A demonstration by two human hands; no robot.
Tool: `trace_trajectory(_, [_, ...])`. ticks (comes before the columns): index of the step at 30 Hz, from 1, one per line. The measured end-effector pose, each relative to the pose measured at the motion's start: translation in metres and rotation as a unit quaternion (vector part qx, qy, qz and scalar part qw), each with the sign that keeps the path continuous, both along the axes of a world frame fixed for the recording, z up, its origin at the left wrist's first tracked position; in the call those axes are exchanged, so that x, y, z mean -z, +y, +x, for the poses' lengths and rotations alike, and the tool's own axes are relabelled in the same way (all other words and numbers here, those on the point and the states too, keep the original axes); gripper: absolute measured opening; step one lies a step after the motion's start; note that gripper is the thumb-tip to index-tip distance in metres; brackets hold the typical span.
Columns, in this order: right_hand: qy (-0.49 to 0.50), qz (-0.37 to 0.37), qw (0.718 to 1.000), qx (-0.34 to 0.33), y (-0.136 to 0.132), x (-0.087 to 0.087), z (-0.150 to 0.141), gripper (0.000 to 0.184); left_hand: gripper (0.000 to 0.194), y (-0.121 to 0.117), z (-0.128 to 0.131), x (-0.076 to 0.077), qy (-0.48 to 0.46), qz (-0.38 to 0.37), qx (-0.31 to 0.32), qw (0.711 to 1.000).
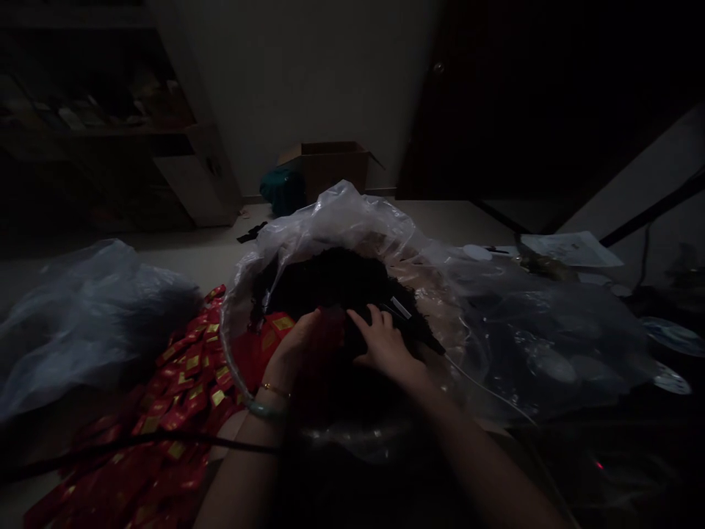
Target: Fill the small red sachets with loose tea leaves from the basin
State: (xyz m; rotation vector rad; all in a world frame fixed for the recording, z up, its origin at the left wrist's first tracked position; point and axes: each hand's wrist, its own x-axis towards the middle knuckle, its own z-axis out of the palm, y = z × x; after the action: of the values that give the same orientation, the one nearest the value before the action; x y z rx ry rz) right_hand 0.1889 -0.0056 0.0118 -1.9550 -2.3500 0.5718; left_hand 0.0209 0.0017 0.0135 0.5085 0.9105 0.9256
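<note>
A round basket or tub lined with clear plastic [344, 202] stands before me, holding a heap of dark, shredded material like loose tea leaves [341, 272]. My left hand [297, 338], with a bracelet and a bangle at the wrist, is closed at a dim red packet [329, 334] over the heap; its fingertips are partly hidden. Facing it, my right hand [385, 345] has its fingers spread, close to the packet and over the dark leaves. More red packets [269, 338] with gold labels lie inside the tub by my left hand.
Many red packets [187, 375] are piled left of the tub, beside a plastic bag [93, 316]. A dark device with a white strip [400, 307] lies on the heap, near a pale cord [490, 391]. Clear plastic [551, 330] spreads rightward. Behind stands an open cardboard box [335, 173].
</note>
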Motion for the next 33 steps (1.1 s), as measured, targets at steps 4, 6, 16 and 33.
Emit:
trace_trajectory(4, [-0.003,-0.040,0.999,0.009,0.002,0.003,0.006,0.108,0.024,-0.007,0.005,-0.007,-0.011,0.003,-0.020,1.000])
trace_trajectory(6, [0.006,-0.017,1.000,-0.002,0.001,0.003,0.008,0.095,0.025,-0.009,0.006,-0.009,0.004,0.012,-0.004,1.000])
trace_trajectory(16, [0.072,-0.006,0.997,-0.037,0.000,-0.001,0.012,0.068,0.020,-0.010,0.009,-0.013,0.035,0.021,0.009,0.999])
trace_trajectory(33, [0.257,0.085,0.963,-0.005,0.013,-0.010,0.033,0.029,0.034,0.004,0.001,0.002,0.028,0.091,0.057,0.994])
